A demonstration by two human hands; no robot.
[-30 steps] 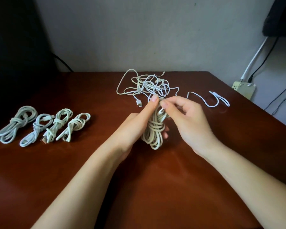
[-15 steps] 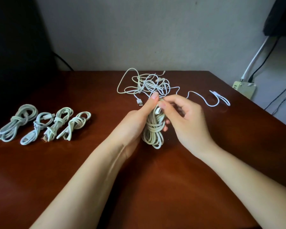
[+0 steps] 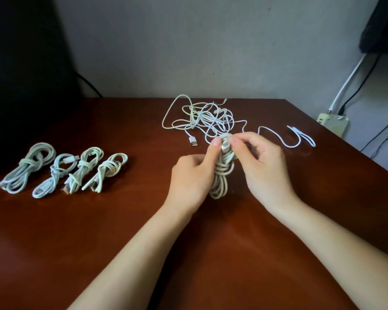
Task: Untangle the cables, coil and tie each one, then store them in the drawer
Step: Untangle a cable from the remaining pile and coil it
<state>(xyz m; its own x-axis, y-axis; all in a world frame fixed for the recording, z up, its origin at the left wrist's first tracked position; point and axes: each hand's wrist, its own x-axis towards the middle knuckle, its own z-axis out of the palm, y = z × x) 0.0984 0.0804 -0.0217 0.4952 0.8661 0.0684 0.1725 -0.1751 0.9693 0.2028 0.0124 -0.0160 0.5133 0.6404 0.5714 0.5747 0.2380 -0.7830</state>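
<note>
both hands, left hand (image 3: 192, 175) and right hand (image 3: 263, 163), grip the coiled cable (image 3: 221, 173).

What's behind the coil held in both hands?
Behind the coil, a tangle of white cables lies on the table, one USB plug showing; the right hand covers its near strands.

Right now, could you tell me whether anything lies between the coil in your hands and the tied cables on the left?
Nothing visible does. The left hand and right hand hold the cable coil, and only bare table lies between it and the four tied cables. The tangled cables sit behind it. No drawer shows.
</note>
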